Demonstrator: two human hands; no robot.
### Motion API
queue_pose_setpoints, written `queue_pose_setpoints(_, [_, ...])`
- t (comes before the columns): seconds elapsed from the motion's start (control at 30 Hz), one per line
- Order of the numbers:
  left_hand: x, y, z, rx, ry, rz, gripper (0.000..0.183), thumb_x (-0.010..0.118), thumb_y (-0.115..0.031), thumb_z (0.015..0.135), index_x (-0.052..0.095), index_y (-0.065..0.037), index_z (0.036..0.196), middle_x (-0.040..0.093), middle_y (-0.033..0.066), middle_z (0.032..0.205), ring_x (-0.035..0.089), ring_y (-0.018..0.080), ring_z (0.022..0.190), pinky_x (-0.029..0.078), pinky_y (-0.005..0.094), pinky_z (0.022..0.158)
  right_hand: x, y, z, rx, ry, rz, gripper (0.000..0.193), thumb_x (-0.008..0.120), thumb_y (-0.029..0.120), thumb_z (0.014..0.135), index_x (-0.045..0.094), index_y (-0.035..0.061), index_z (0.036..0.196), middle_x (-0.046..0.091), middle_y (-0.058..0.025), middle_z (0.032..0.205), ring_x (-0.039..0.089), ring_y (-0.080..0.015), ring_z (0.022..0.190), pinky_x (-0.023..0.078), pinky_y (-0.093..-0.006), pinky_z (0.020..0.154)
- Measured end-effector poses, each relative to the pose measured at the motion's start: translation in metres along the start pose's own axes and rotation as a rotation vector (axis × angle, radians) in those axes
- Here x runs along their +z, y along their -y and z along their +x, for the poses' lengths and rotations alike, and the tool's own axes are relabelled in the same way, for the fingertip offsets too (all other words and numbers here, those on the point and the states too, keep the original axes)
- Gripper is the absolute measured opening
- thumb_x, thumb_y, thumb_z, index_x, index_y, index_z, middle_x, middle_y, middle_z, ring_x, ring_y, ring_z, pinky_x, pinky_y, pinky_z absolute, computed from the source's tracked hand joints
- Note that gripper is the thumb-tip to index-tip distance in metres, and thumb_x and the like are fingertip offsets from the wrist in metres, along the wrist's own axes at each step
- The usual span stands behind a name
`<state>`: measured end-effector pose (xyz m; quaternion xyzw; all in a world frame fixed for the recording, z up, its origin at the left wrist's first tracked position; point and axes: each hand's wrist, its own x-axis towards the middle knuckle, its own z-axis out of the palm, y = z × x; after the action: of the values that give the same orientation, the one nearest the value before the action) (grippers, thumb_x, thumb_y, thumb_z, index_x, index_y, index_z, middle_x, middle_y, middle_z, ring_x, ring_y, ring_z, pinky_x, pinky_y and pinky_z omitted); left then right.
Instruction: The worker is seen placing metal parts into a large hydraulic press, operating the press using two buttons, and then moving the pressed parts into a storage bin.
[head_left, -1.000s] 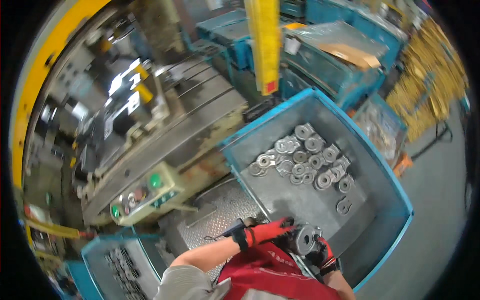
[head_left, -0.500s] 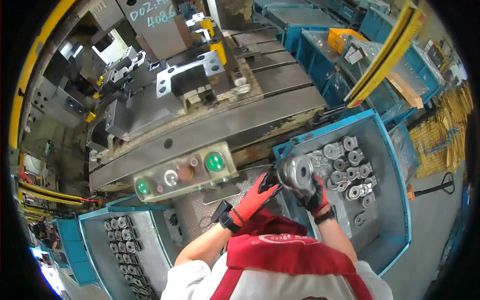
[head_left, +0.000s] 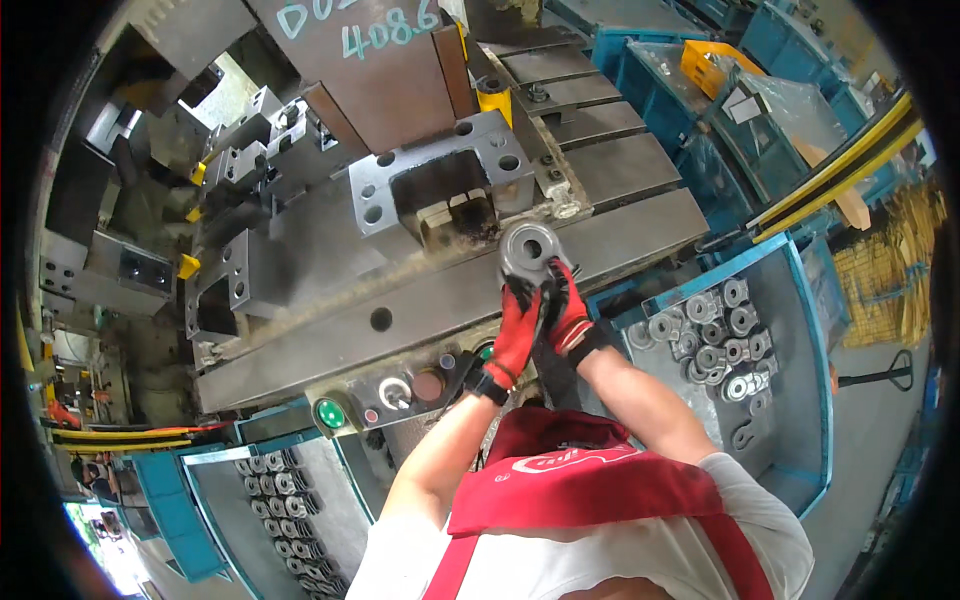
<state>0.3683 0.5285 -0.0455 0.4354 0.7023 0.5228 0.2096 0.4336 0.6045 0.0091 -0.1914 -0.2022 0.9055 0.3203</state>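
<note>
A grey metal forging [head_left: 513,262] with a round, holed ring end is held between my two hands at the front edge of the press bed. My left hand [head_left: 517,328], in a red and black glove, is closed round its lower part. My right hand [head_left: 568,312], gloved alike, grips it from the right side. The ring end points away from me, just short of the U-shaped steel die block [head_left: 372,192]. Both hands hide the forging's lower end. Above the die block is a large steel upper block [head_left: 370,95] with chalk marks.
A control panel [head_left: 345,400] with round buttons lies along the bed's front. A blue-rimmed bin [head_left: 822,400] with similar forgings stands right; another bin [head_left: 215,515] with stacked forgings stands left. A yellow-black post [head_left: 840,170] rises at the right, near a pallet-truck handle [head_left: 880,376].
Both hands have carried the forging from over the right bin forward and left to the press bed. The ring end now points away from me. The head view has shifted too.
</note>
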Motion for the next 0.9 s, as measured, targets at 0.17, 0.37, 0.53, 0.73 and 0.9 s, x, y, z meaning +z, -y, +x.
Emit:
queue_pose_setpoints(0.17, [0.008, -0.023, 0.036, -0.316, -0.044, -0.366, 0.039, 0.053, -0.021, 0.083, 0.040, 0.000, 0.114, 0.041, 0.0175, 0.118, 0.041, 0.0238, 0.107, 0.034, 0.0350, 0.087, -0.092, -0.026, 0.035, 0.030, -0.109, -0.729, 0.038, 0.045, 0.034, 0.085, 0.051, 0.0073, 0.111, 0.058, -0.0031, 0.091, 0.053, -0.0121, 0.078, 0.044, -0.0265, 0.070])
queue_pose_setpoints(0.37, [-0.011, 0.004, 0.018, 0.047, 0.076, 0.626, 0.037, 0.047, -0.009, 0.082, 0.044, -0.007, 0.119, 0.029, 0.0284, 0.125, 0.033, 0.0373, 0.114, 0.030, 0.0408, 0.092, -0.093, 0.009, 0.038, 0.688, 0.319, 0.259, 0.035, 0.040, 0.025, 0.090, 0.040, 0.0167, 0.124, 0.057, 0.0024, 0.092, 0.052, -0.0091, 0.076, 0.042, -0.0248, 0.070])
queue_pose_setpoints(0.53, [-0.038, -0.002, 0.002, 0.080, 0.085, 0.350, 0.046, 0.046, -0.007, 0.081, 0.037, -0.008, 0.125, 0.021, 0.0255, 0.132, 0.023, 0.0359, 0.123, 0.021, 0.0385, 0.100, -0.071, 0.023, 0.006, 0.486, 0.194, 0.039, 0.033, 0.043, 0.024, 0.088, 0.045, 0.0075, 0.117, 0.057, -0.0049, 0.097, 0.055, -0.0123, 0.084, 0.045, -0.0283, 0.076])
queue_pose_setpoints(0.73, [-0.018, -0.107, -0.017, -0.216, -0.033, -0.479, 0.042, 0.048, -0.015, 0.086, 0.035, -0.003, 0.124, 0.046, 0.0099, 0.117, 0.045, 0.0186, 0.105, 0.034, 0.0318, 0.091, -0.132, 0.029, -0.057, -0.290, -0.027, -0.898, 0.061, 0.058, 0.005, 0.073, 0.032, 0.0078, 0.127, 0.051, -0.0097, 0.112, 0.052, -0.0170, 0.096, 0.043, -0.0312, 0.080])
queue_pose_setpoints(0.9, [0.017, -0.012, -0.040, -0.163, 0.407, -0.213, 0.035, 0.048, -0.015, 0.085, 0.042, -0.002, 0.117, 0.051, 0.0086, 0.109, 0.050, 0.0178, 0.097, 0.039, 0.0293, 0.086, -0.194, 0.045, -0.136, -0.445, -0.357, -1.323, 0.056, 0.059, 0.008, 0.071, 0.036, 0.0013, 0.122, 0.054, -0.0138, 0.106, 0.056, -0.0203, 0.092, 0.046, -0.0308, 0.076])
